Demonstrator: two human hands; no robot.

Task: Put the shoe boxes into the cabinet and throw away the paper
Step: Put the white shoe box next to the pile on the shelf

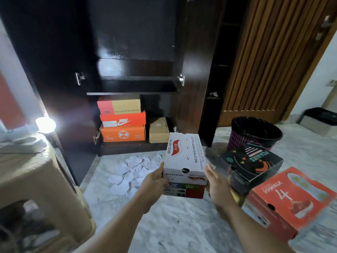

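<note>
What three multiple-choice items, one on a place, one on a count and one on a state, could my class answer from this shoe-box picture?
1. Where does the crumpled paper lie?
A. in the bin
B. on the floor before the cabinet
C. on a cabinet shelf

2. How many boxes form the stack at the cabinet's bottom left?
A. one
B. three
C. five

3. What is happening with the white Skechers box?
A. both hands hold it
B. it lies crushed
C. it stands shelved

Answers:
1 B, the paper is spread on the marble floor, outside the bin.
2 B, three orange boxes are piled there.
3 A, the left hand and right hand press its sides.
</note>
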